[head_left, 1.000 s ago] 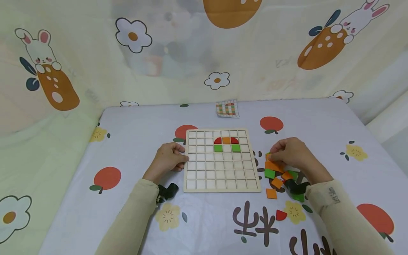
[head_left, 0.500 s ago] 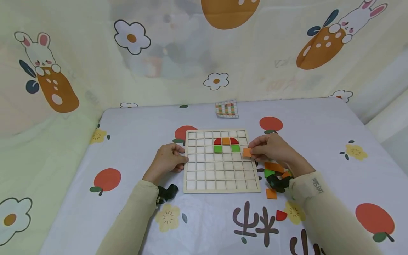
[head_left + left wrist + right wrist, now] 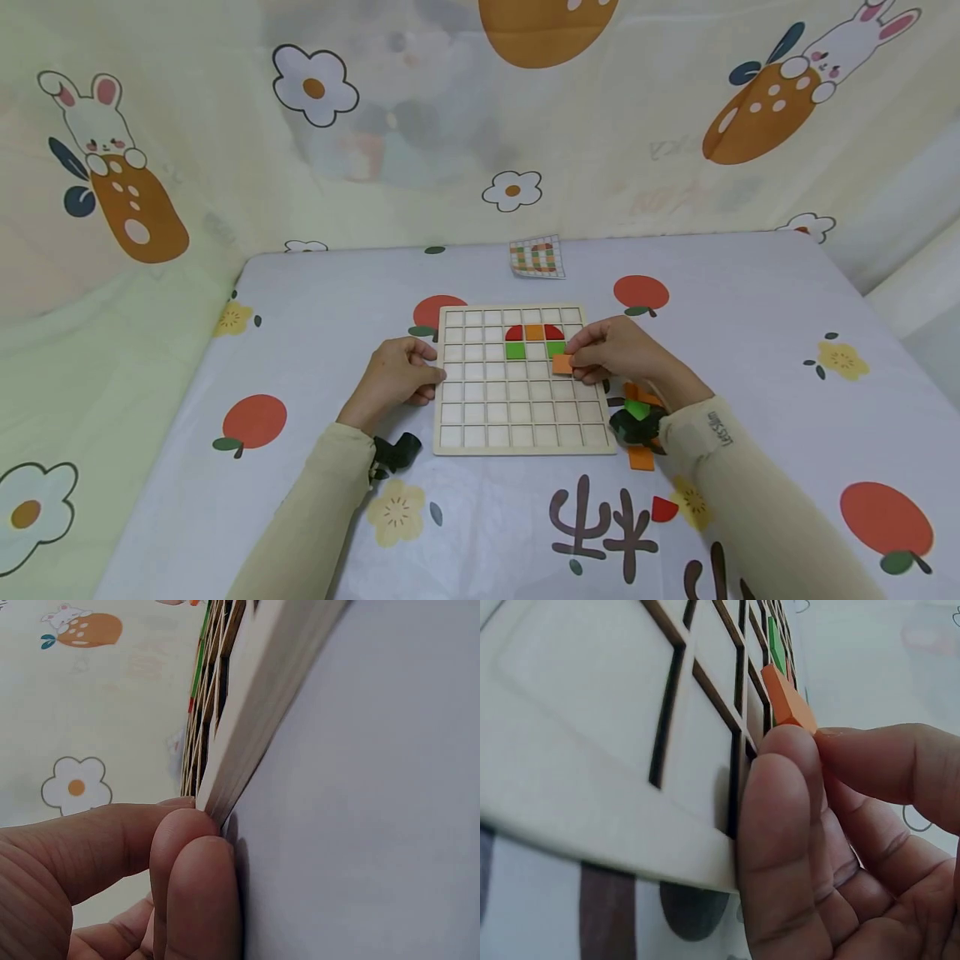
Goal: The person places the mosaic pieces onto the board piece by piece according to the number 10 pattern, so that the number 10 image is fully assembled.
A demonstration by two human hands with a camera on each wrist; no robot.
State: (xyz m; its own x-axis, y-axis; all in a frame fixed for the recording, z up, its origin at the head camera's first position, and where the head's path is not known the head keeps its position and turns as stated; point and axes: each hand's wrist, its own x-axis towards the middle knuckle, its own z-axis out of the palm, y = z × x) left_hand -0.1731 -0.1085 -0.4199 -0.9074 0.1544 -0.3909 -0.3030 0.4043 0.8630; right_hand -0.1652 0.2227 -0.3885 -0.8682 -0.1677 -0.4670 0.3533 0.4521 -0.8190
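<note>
A pale wooden grid board [image 3: 525,452] lies on the table. My left hand [image 3: 396,372] grips its left edge, thumb and fingertips at the rim [image 3: 244,727] in the left wrist view. My right hand [image 3: 626,354] pinches an orange square tile [image 3: 562,365] between thumb and finger, over the board just below a green tile [image 3: 556,347]. In the right wrist view the orange tile [image 3: 787,701] is tilted, close over the cells. Set in the board are two red rounded-corner tiles [image 3: 514,333], an orange square [image 3: 534,332] between them, and another green square [image 3: 515,351].
A loose pile of orange and green tiles [image 3: 639,409] lies right of the board, partly hidden by the right wrist's black camera [image 3: 636,427]. A red tile [image 3: 663,509] lies nearer. Behind the board is a small patterned card [image 3: 537,257].
My right hand has lifted an orange square tile from the pile and carried it left over the board. My left hand stays at the board's edge.
</note>
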